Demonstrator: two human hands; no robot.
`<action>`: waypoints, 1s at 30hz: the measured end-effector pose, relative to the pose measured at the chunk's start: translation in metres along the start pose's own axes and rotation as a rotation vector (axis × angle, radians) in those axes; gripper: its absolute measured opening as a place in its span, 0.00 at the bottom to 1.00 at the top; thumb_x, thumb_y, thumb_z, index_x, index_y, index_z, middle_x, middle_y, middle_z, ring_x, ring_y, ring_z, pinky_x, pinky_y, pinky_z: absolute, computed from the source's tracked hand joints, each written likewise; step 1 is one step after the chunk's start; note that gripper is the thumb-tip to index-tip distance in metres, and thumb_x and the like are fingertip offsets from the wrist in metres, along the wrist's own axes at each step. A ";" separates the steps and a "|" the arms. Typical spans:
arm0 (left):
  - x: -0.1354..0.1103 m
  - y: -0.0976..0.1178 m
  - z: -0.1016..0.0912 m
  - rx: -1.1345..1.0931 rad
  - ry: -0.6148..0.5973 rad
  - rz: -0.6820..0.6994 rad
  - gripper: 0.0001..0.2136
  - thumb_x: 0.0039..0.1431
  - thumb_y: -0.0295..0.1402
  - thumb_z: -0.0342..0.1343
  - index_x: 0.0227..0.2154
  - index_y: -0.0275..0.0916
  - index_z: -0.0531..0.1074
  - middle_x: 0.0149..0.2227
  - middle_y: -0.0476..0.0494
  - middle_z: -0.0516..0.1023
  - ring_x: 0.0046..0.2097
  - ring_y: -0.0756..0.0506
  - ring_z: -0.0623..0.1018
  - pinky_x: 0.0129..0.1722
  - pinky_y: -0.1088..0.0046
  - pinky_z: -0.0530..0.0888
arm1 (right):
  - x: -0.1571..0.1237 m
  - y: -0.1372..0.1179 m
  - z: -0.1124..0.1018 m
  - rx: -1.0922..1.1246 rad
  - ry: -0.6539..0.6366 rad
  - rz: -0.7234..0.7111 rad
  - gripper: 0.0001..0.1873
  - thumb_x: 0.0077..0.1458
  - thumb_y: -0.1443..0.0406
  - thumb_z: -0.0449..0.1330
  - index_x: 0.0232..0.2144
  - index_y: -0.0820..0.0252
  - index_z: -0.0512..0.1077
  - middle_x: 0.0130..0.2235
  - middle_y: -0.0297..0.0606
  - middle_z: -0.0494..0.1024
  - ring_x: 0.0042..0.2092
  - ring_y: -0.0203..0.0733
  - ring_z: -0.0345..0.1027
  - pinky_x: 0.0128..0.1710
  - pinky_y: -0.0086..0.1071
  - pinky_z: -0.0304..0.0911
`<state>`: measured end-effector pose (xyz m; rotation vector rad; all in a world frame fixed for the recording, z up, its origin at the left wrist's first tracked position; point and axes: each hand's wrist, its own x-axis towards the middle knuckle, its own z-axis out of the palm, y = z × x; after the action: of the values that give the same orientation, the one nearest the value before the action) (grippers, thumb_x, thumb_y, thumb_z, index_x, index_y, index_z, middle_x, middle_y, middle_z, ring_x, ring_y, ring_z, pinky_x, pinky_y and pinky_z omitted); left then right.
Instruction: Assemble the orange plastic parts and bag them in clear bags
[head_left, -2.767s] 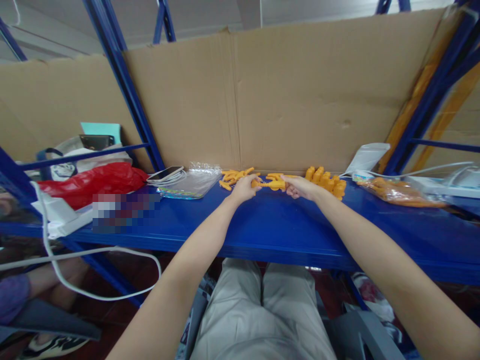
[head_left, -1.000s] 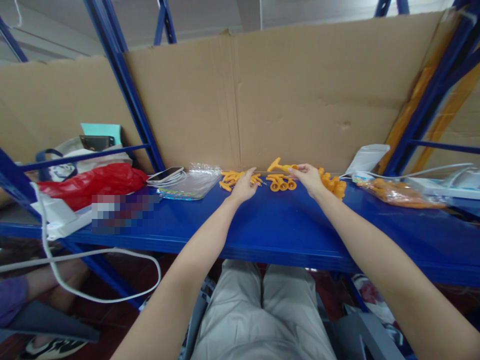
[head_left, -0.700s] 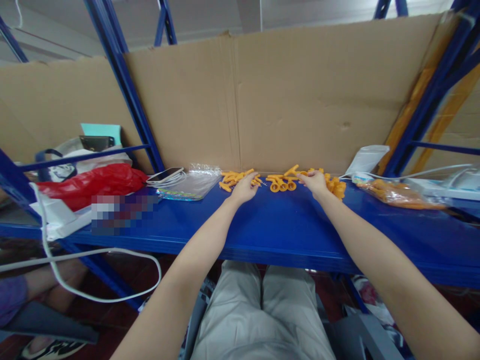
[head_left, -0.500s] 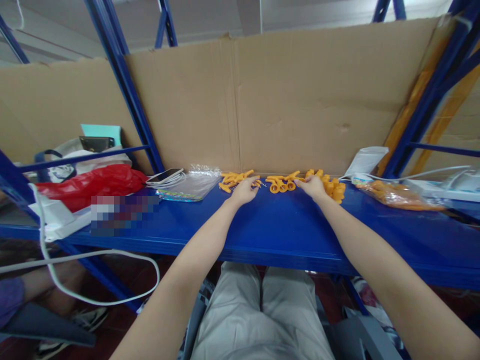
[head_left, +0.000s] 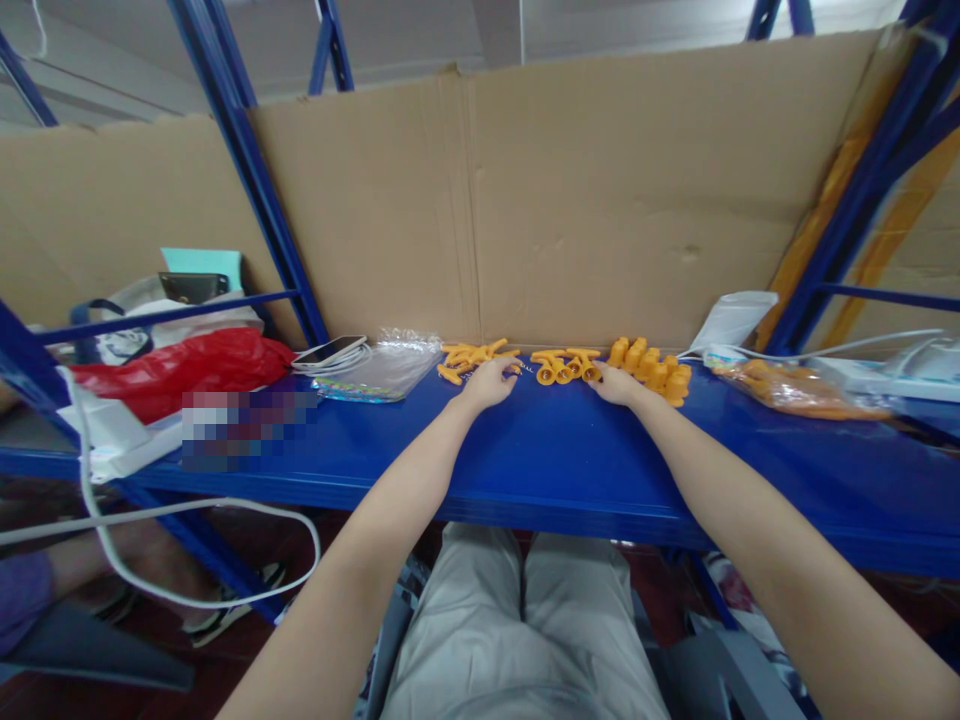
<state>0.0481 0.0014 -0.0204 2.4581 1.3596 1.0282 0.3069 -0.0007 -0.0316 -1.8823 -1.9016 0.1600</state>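
My left hand (head_left: 489, 384) rests over a loose pile of orange plastic T-shaped pieces (head_left: 474, 352), with thumb and fingers apart. Thin metal spirals (head_left: 527, 367) show beside its fingertips. To the right stands a short row of orange plastic parts with round cup-like openings (head_left: 564, 371) facing me and crossbars behind. My right hand (head_left: 616, 385) has its fingers closed at the rightmost part of that row. Beyond this hand, several orange cylindrical pieces (head_left: 654, 368) are grouped close together.
The blue shelf (head_left: 555, 450) is backed by cardboard (head_left: 585, 200). On the left lie a clear plastic bag (head_left: 397, 365), a phone (head_left: 337, 350) with white cable and a red bag (head_left: 195, 370). At right are a bag of orange parts (head_left: 795, 388) and a white power strip (head_left: 892, 380).
The rightmost orange part now sits against the row, its opening facing me. My right hand has shifted slightly toward me, uncovering more cylindrical pieces. My left hand is nearly unmoved.
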 end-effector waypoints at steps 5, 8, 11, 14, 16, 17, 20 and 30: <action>0.000 0.003 -0.001 0.028 -0.024 0.003 0.17 0.57 0.21 0.53 0.49 0.32 0.75 0.46 0.35 0.80 0.47 0.42 0.80 0.52 0.65 0.74 | 0.002 -0.002 0.001 -0.041 0.032 0.026 0.21 0.60 0.69 0.52 0.55 0.63 0.70 0.54 0.51 0.75 0.57 0.57 0.67 0.57 0.43 0.61; -0.001 0.005 -0.002 0.056 -0.033 0.005 0.17 0.57 0.22 0.53 0.49 0.32 0.75 0.47 0.36 0.80 0.47 0.42 0.80 0.52 0.65 0.74 | 0.001 -0.003 0.002 -0.109 0.042 -0.001 0.26 0.61 0.67 0.50 0.61 0.62 0.64 0.56 0.51 0.73 0.58 0.56 0.67 0.56 0.46 0.62; -0.001 0.006 -0.003 0.073 -0.033 0.005 0.17 0.57 0.22 0.53 0.49 0.32 0.75 0.47 0.35 0.80 0.48 0.42 0.79 0.52 0.65 0.74 | 0.000 -0.004 0.005 -0.158 0.090 -0.139 0.29 0.60 0.68 0.50 0.64 0.58 0.60 0.62 0.48 0.67 0.62 0.54 0.61 0.59 0.50 0.58; -0.001 0.005 -0.002 0.069 -0.031 0.013 0.17 0.57 0.22 0.53 0.49 0.32 0.76 0.47 0.35 0.80 0.48 0.42 0.79 0.52 0.66 0.73 | 0.000 -0.008 0.008 -0.192 0.101 -0.253 0.28 0.57 0.71 0.50 0.60 0.57 0.64 0.62 0.46 0.66 0.64 0.53 0.58 0.61 0.53 0.54; 0.000 0.003 -0.001 0.062 -0.028 0.021 0.16 0.57 0.22 0.54 0.48 0.33 0.76 0.47 0.36 0.80 0.48 0.42 0.79 0.52 0.66 0.73 | 0.000 -0.012 0.009 -0.194 0.087 -0.252 0.25 0.57 0.71 0.50 0.57 0.60 0.66 0.59 0.49 0.70 0.61 0.54 0.62 0.59 0.52 0.58; 0.000 0.003 -0.001 0.059 -0.028 0.022 0.16 0.57 0.22 0.54 0.48 0.34 0.76 0.47 0.36 0.81 0.48 0.42 0.79 0.52 0.66 0.73 | 0.001 -0.013 0.010 -0.189 0.088 -0.248 0.24 0.57 0.71 0.50 0.56 0.62 0.67 0.57 0.51 0.72 0.59 0.55 0.64 0.57 0.50 0.60; 0.001 0.001 0.000 0.065 -0.035 0.018 0.16 0.56 0.23 0.54 0.48 0.35 0.76 0.46 0.37 0.81 0.47 0.42 0.80 0.51 0.65 0.74 | 0.002 -0.014 0.010 -0.167 0.119 -0.264 0.20 0.57 0.71 0.51 0.52 0.63 0.68 0.54 0.52 0.74 0.56 0.54 0.66 0.53 0.46 0.64; 0.002 -0.001 0.000 0.065 -0.048 0.032 0.16 0.56 0.23 0.54 0.48 0.35 0.76 0.48 0.37 0.80 0.49 0.42 0.79 0.53 0.65 0.73 | 0.012 -0.008 0.017 -0.009 0.184 -0.340 0.11 0.49 0.66 0.62 0.38 0.62 0.70 0.43 0.47 0.76 0.48 0.51 0.69 0.48 0.43 0.65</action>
<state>0.0483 0.0037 -0.0201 2.5418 1.3642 0.9399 0.2935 0.0141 -0.0411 -1.4927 -2.0568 -0.1258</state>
